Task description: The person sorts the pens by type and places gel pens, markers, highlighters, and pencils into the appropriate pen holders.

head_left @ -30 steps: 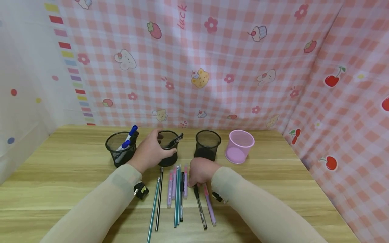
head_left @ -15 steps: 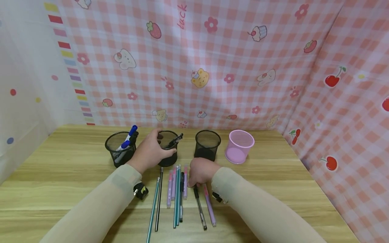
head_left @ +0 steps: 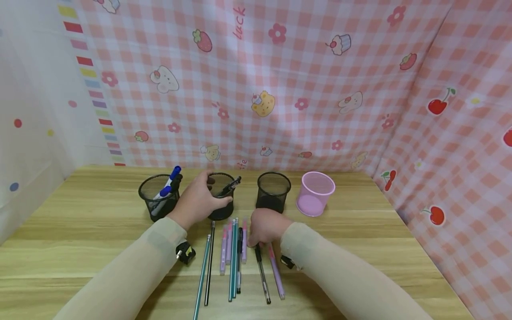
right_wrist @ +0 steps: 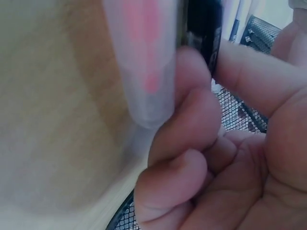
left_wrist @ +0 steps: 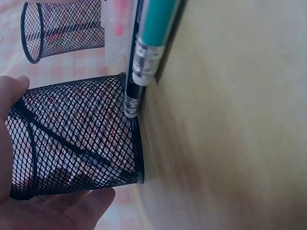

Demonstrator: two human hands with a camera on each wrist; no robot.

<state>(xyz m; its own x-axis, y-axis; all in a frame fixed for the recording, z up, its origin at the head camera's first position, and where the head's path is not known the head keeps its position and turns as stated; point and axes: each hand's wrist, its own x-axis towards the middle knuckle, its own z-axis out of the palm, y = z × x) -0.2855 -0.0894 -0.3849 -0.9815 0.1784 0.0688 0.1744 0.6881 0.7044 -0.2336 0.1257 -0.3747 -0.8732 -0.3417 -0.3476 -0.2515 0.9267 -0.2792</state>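
My left hand (head_left: 200,199) grips a black mesh pen cup (head_left: 221,211) by its sides, thumb at the front and fingers round the back. A black pen (head_left: 232,184) leans inside that cup. In the left wrist view the thumb and fingers lie on either side of the mesh cup (left_wrist: 76,139). My right hand (head_left: 269,226) pinches the black cap end of a clear-barrelled pen (head_left: 262,275) between thumb and index finger. The right wrist view shows that black cap (right_wrist: 204,33) in the pinch. Beside it lies a purple highlighter with a pink cap (head_left: 276,273).
On the left stands a black mesh cup (head_left: 154,205) with blue- and black-capped markers (head_left: 171,182). Another black mesh cup (head_left: 273,195) and a pink cup (head_left: 314,202) stand to the right. Teal pencils (head_left: 202,275), a black pencil (head_left: 210,266) and more purple highlighters (head_left: 223,255) lie between the forearms.
The lower end of the pinched pen has shifted very slightly left. Both hands stay in almost the same place, and the cups have not moved.
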